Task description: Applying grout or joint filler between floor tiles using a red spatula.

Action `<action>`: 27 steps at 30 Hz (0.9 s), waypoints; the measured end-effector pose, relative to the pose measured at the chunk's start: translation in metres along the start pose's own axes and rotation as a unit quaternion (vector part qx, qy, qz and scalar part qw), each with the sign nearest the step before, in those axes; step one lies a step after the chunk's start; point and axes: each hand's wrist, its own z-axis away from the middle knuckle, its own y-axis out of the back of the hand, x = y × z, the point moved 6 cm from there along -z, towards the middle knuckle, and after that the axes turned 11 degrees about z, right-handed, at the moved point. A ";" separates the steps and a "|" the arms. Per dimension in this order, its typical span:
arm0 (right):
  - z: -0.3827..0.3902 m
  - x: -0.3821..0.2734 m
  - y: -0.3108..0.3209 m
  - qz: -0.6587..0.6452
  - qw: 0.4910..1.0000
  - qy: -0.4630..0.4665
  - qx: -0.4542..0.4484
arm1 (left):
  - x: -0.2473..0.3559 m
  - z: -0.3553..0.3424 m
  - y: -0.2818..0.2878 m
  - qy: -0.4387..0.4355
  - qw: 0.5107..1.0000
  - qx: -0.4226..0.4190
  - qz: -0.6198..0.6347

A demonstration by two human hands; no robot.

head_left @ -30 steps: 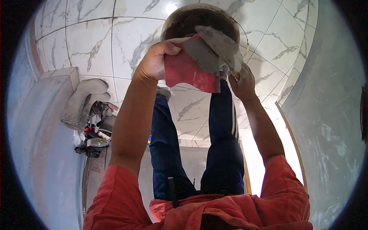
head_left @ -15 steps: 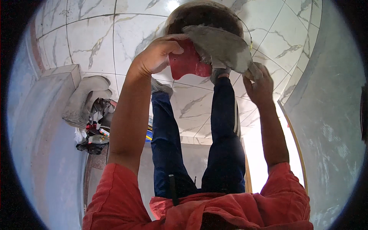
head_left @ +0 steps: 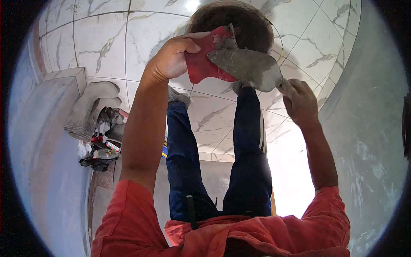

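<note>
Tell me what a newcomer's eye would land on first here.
Probably the red plate in the left fingers, with the smeared grey trowel in the right fingers crossing it in view. Beyond them, at the picture's top, a round, dark-insided tub stands on the white, veined tile floor.

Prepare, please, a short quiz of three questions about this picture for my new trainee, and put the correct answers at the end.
1. Open question: which tool does the right hand hold by its handle?
2. True or false: the left hand is empty.
3. Multiple choice: what is at the top middle of the picture, beyond the hands?
a) a ladder
b) a round container
c) a chair

Key:
1. A trowel.
2. False; it grips a red plate.
3. b
</note>
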 end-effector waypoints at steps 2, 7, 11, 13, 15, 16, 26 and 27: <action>0.008 -0.003 -0.016 -0.013 0.999 -0.012 -0.033 | -0.004 0.001 -0.005 -0.006 0.999 -0.023 0.034; 0.014 -0.009 -0.032 -0.087 0.996 -0.010 0.021 | -0.015 0.003 0.005 -0.014 0.992 -0.020 0.120; 0.018 -0.008 -0.040 -0.129 0.990 0.003 0.059 | -0.020 0.001 0.003 -0.001 0.983 -0.057 0.175; 0.028 -0.004 -0.053 -0.138 0.989 -0.013 0.061 | -0.019 -0.002 0.003 -0.037 0.980 -0.033 0.193; 0.040 0.002 -0.063 -0.146 0.987 -0.026 0.066 | -0.016 -0.006 0.004 -0.031 0.981 -0.042 0.189; 0.049 0.007 -0.068 -0.158 0.983 -0.067 0.057 | -0.015 -0.008 0.002 -0.024 0.981 -0.049 0.185; 0.020 -0.006 -0.065 -0.237 0.955 -0.150 0.097 | -0.015 -0.020 -0.027 0.004 0.990 -0.059 0.127; 0.016 -0.008 -0.067 -0.219 0.963 -0.110 0.113 | -0.019 -0.021 -0.032 0.008 0.982 -0.070 0.173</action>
